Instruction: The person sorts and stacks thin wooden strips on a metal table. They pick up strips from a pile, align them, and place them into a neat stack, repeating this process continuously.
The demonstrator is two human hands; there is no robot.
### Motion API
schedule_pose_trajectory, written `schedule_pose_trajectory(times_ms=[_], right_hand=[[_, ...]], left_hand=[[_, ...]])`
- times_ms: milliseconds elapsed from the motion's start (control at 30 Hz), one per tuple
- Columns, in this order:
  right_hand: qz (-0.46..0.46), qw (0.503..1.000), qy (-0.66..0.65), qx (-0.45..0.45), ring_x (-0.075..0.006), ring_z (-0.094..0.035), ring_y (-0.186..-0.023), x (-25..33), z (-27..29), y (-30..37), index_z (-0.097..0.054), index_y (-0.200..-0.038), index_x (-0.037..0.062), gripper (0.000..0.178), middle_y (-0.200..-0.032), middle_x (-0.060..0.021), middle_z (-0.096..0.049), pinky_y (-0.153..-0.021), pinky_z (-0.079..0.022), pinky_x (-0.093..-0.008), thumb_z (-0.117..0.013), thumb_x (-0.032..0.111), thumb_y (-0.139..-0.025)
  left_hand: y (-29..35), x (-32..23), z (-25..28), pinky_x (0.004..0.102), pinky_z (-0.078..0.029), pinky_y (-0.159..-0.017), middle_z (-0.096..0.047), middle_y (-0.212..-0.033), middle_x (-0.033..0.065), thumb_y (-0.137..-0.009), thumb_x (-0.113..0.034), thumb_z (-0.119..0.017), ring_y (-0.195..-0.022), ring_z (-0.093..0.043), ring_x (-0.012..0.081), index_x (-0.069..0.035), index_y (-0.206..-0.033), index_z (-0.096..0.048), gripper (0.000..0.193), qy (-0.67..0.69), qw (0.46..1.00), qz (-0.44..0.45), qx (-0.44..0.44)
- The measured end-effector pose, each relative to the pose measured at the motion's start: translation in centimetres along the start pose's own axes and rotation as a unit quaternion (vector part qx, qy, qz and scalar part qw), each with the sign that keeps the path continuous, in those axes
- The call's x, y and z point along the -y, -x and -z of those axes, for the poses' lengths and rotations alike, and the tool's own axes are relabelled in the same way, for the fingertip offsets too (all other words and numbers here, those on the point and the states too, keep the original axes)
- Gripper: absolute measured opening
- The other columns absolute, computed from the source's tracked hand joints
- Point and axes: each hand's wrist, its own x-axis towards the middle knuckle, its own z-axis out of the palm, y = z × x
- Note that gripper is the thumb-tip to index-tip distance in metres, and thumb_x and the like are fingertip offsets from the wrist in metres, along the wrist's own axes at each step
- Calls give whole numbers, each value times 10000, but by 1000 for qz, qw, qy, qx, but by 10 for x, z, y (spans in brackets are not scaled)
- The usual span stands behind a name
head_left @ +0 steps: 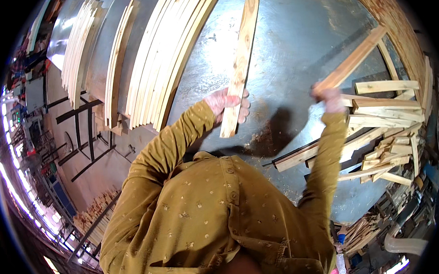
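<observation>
My left hand (228, 106) is closed round the near end of a long, flat wooden strip (242, 59), thumb on top and fingers beneath. The strip reaches away from me over the grey metal table (289, 62) and runs out of view at the top. Off to the right, my right hand (328, 97) grips the near end of a shorter wooden piece (352, 59), which slants up toward the table's far right rim. That hand is slightly blurred. Just beside it lies a loose heap of short wooden pieces (387, 103).
Long strips stand in rows on the left: a wide stack (171, 56), a narrow bundle (118, 63) and another stack (81, 50). A wooden board (394, 20) borders the table's far right. Black metal frames (89, 132) stand on the floor at left. Sawdust (261, 143) lies near me.
</observation>
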Motion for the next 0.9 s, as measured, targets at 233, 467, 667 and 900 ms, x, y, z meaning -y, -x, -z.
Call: schedule_pose_trajectory(times_ms=[233, 467, 667, 900], right_hand=[[38, 929, -356, 90, -239, -636, -986, -25, -195, 147, -540, -1295, 35, 512, -1110, -115, -649, -856, -563, -367, -746, 213, -861], [7, 991, 37, 127, -275, -666, -949, 51, -286, 180, -477, -1285, 32, 551, -1057, -156, -674, -782, -563, -365, -682, 316, -860], [232, 940, 212, 131, -234, -663, -969, 22, -408, 132, -516, -1272, 99, 518, -1012, -109, -688, -797, -540, -381, -583, 454, -901], [58, 925, -238, 292, -246, -652, -973, 79, -390, 122, -517, -1314, 36, 458, -1151, -164, -650, -841, -557, -387, -494, 372, -1004]], left_hand=[[31, 1, -13, 404, -587, -679, -662, -942, 123, -857, -190, -756, -772, -671, 253, -33, -1225, -549, 450, -64, 994, -84, -13], [79, -42, -28, 360, -574, -560, -662, -851, 110, -888, -271, -726, -648, -655, 226, -25, -1191, -569, 421, -54, 987, -153, -10], [129, -54, -17, 352, -572, -595, -677, -827, 92, -810, -179, -797, -697, -672, 234, 27, -1190, -585, 481, -121, 961, -247, -25], [147, -62, 14, 352, -577, -617, -672, -882, 89, -856, -212, -753, -687, -680, 247, -6, -1107, -624, 350, -87, 949, -267, -145]])
